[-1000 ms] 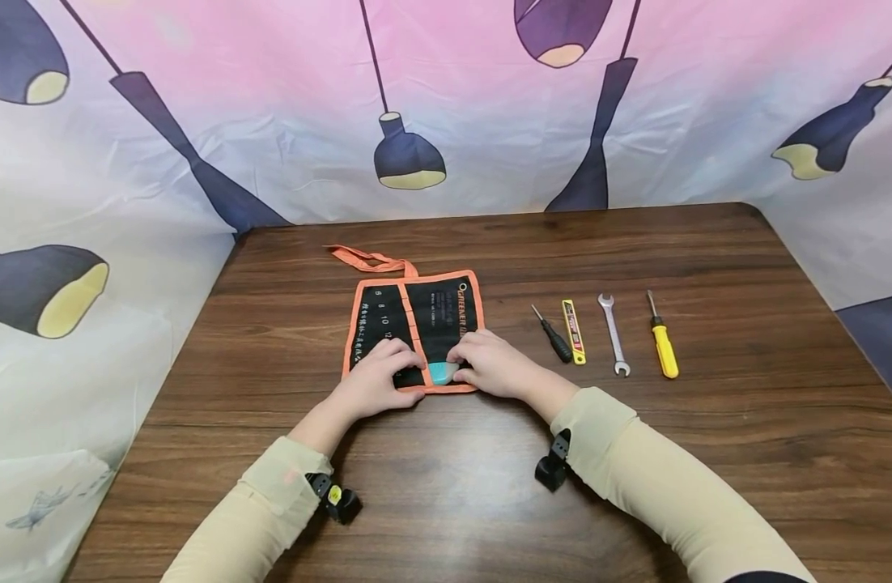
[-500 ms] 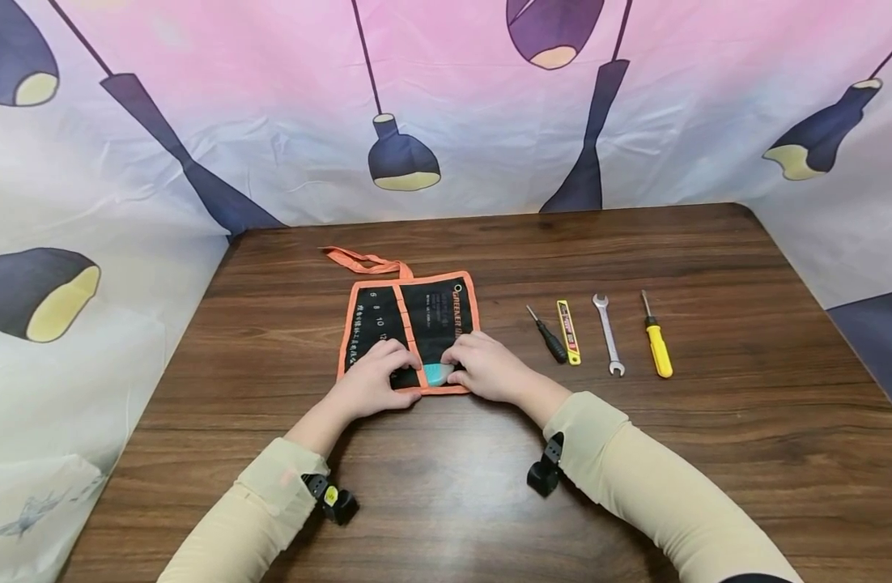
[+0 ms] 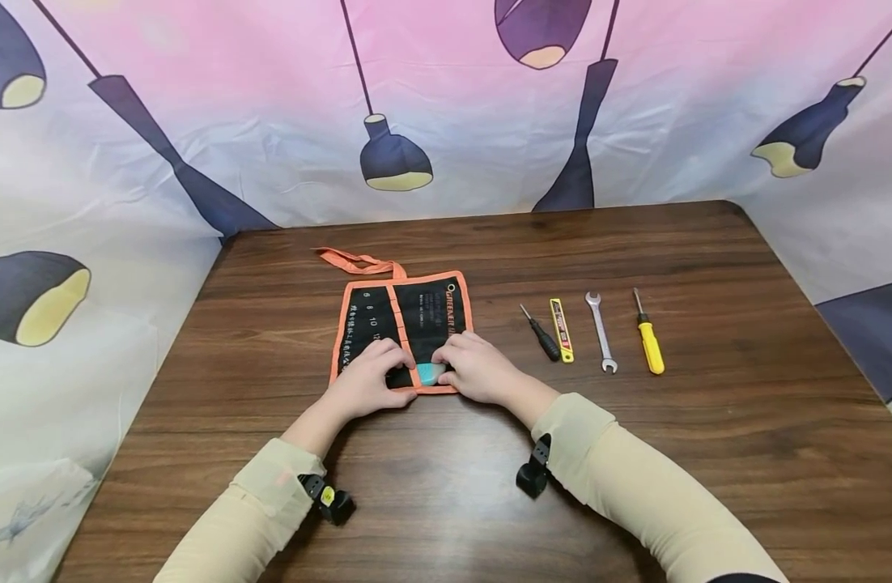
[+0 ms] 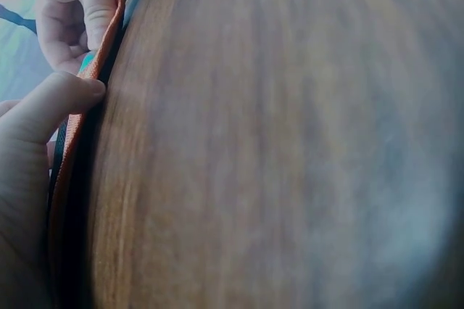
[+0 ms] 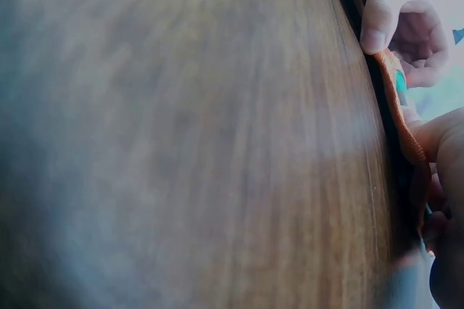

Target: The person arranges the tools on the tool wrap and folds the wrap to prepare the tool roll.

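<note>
A black fabric tool pouch (image 3: pixel 433 316) with orange trim and printed numbers lies spread on the table. My left hand (image 3: pixel 366 379) is at its near edge. In the left wrist view, that thumb (image 4: pixel 76 95) presses on the orange trim, the fingers behind it. A small teal-and-grey tool (image 3: pixel 428 373) lies at the pouch's lower right part, its left end at the orange middle band. My right hand (image 3: pixel 482 371) pinches its grey end between thumb and fingers. In the right wrist view, a bit of teal (image 5: pixel 401 81) shows between the hands. I cannot tell the tool's kind.
Right of the pouch lie a small black-handled screwdriver (image 3: pixel 543 338), a narrow yellow packet (image 3: pixel 561 328), an open-ended wrench (image 3: pixel 601 334) and a yellow-handled screwdriver (image 3: pixel 650 342). An orange strap (image 3: pixel 358 262) trails from the pouch's far edge. A patterned cloth (image 3: pixel 293 121) hangs behind the table.
The whole head view has shifted a little, so everything on the table appears farther left. Both hands keep their places at the pouch, and the teal-and-grey tool stays under the right fingers.
</note>
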Demonstrator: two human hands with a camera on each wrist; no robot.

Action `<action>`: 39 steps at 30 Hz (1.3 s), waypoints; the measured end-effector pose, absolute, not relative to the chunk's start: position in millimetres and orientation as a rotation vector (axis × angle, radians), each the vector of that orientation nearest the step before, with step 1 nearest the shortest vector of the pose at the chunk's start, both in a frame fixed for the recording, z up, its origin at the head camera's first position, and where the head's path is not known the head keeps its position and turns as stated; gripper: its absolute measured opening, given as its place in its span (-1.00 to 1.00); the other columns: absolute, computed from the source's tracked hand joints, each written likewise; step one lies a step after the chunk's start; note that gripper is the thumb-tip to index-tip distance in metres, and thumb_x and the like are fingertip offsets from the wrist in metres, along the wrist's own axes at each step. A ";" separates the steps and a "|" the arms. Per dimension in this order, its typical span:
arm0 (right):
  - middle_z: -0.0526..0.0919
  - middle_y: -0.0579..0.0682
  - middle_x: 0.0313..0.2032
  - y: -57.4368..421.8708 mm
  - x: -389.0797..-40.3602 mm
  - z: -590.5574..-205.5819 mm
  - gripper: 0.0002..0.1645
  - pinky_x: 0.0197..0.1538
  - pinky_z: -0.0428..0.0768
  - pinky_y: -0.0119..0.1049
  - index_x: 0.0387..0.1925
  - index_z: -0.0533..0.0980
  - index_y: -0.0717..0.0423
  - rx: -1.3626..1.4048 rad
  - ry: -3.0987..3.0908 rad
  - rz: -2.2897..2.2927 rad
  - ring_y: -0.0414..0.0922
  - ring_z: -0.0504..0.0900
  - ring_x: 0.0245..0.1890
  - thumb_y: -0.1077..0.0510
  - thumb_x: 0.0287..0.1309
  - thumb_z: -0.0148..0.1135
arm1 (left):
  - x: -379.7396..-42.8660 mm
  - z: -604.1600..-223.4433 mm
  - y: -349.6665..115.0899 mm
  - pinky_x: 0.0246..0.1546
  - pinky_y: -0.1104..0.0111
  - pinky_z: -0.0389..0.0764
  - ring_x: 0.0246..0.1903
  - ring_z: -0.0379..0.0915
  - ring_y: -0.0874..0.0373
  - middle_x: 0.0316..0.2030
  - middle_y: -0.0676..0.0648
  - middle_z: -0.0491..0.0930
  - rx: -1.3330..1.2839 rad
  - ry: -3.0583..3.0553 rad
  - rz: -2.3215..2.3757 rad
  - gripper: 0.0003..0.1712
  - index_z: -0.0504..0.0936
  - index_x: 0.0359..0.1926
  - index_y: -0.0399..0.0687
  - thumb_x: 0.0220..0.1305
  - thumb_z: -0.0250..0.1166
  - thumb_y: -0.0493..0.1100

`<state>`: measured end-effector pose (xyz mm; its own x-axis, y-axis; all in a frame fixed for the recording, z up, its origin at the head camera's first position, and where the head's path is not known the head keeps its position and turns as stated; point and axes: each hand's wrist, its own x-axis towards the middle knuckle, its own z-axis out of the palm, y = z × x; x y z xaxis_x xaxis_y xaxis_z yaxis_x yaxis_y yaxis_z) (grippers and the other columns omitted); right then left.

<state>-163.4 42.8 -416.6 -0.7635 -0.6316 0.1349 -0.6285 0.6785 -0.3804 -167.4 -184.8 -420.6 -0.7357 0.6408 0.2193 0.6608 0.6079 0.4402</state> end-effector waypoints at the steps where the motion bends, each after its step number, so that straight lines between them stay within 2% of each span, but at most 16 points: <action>1: 0.53 -0.08 -0.20 42.3 -163.5 -416.6 -0.74 -0.04 0.40 -0.25 -0.12 0.58 0.02 -1.071 2.871 -0.640 -0.13 0.43 -0.17 0.02 0.19 0.23 | -167.5 -421.0 -185.1 -0.25 0.27 0.39 -0.28 0.26 0.19 -0.32 0.09 0.39 -1.123 -2.784 -0.784 -0.65 0.59 -0.24 0.01 -0.09 0.46 -0.06; 21: 0.53 -0.09 -0.20 43.1 -170.2 -409.4 -0.71 -0.03 0.38 -0.25 -0.11 0.59 0.02 -0.994 2.755 -0.668 -0.13 0.43 -0.15 0.02 0.16 0.27 | -164.2 -418.4 -189.0 -0.12 0.22 0.40 -0.17 0.31 0.12 -0.24 0.05 0.43 -1.150 -2.787 -0.721 -0.62 0.60 -0.17 -0.02 -0.03 0.46 -0.04; 39: 0.53 -0.11 -0.22 47.2 -171.7 -412.1 -0.73 -0.03 0.39 -0.25 -0.12 0.61 0.01 -0.969 2.741 -0.745 -0.15 0.44 -0.17 0.02 0.15 0.28 | -161.7 -415.8 -188.5 -0.12 0.21 0.41 -0.16 0.31 0.10 -0.25 0.03 0.44 -1.146 -2.769 -0.719 -0.63 0.63 -0.17 -0.04 -0.02 0.46 -0.03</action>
